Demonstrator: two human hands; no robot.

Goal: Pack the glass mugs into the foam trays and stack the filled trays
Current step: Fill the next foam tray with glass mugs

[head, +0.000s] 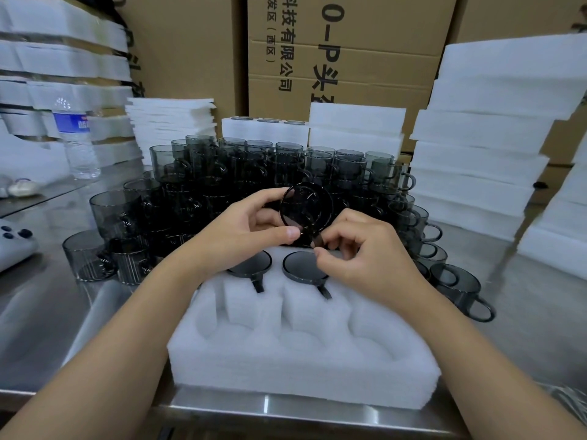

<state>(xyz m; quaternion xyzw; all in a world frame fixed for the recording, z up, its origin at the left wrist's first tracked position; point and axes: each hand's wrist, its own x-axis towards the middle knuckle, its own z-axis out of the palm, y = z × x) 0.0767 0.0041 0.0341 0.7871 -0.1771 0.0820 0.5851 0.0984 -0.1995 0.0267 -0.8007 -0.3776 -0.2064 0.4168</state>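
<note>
We hold one smoky glass mug (306, 211) tipped on its side over the far edge of the foam tray (301, 369) on the counter (524, 296). Its mouth faces us, so its axis runs toward 12 o'clock. Our left hand (251, 227) has its grip clamped round the rim at 9 o'clock, and our right hand (359, 249) pinches the handle at 5 o'clock. Two seated mugs (251, 263) sit just below. Empty pockets lie at 6 o'clock, nearer us, so we judge the mug must swing down and toward us.
</note>
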